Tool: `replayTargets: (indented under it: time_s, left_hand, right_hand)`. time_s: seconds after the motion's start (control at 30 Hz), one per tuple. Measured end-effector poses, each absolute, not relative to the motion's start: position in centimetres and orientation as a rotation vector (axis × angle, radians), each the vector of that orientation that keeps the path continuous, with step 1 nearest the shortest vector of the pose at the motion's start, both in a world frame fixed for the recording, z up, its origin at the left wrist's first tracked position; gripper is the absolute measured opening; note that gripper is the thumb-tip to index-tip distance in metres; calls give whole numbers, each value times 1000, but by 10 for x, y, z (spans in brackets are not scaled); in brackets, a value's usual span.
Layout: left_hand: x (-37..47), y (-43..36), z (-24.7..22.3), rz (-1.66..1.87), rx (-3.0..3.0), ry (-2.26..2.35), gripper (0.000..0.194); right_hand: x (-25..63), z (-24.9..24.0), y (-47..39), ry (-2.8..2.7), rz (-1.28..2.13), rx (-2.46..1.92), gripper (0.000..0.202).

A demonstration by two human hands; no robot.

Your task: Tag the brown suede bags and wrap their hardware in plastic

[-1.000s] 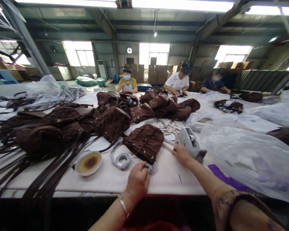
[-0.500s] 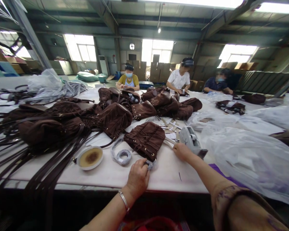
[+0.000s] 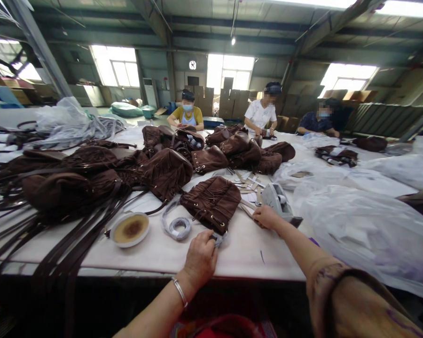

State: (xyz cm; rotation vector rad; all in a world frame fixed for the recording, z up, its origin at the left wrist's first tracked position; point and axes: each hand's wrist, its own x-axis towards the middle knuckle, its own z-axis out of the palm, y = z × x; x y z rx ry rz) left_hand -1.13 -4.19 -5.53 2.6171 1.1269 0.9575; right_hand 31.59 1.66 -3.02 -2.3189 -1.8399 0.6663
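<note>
My left hand (image 3: 200, 253) rests on the near side of the table, fingers closed on the end of a plastic-wrapped strap (image 3: 218, 239); a dark bit shows by the thumb. Just beyond it lies a brown fringed bag (image 3: 213, 202) with metal eyelets. More of the wrapped strap is coiled (image 3: 179, 228) left of the bag. Farther right, my right hand (image 3: 267, 217) is closed on a flat greyish-beige strip (image 3: 248, 206) that runs toward the bag. Right beside that hand stands a grey tape dispenser (image 3: 277, 201).
A shallow bowl (image 3: 129, 230) with yellowish contents stands at left. Brown bags (image 3: 77, 188) with long dangling straps are heaped behind it. Paper and card pieces (image 3: 248, 180) lie mid-table. Clear plastic sheeting (image 3: 366, 234) covers the right side. Several co-workers (image 3: 262, 112) sit or stand across the table.
Both hands stay almost where they were. The strip at my right hand has shifted slightly, with a brownish edge now showing below the fingers. The whole view has moved a little.
</note>
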Motion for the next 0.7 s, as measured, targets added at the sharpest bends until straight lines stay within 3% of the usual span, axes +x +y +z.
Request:
replayTargets:
  time_s: [0.43,0.7]
  left_hand:
    - [-10,-40,-55,987,2615,1138,14]
    - [-12,-41,-56,1009,2618,1122,14]
  right_hand:
    - [300,-23,7,-1862,226,-2455,30]
    - [291,-20,2,-1820,136,-2468,34]
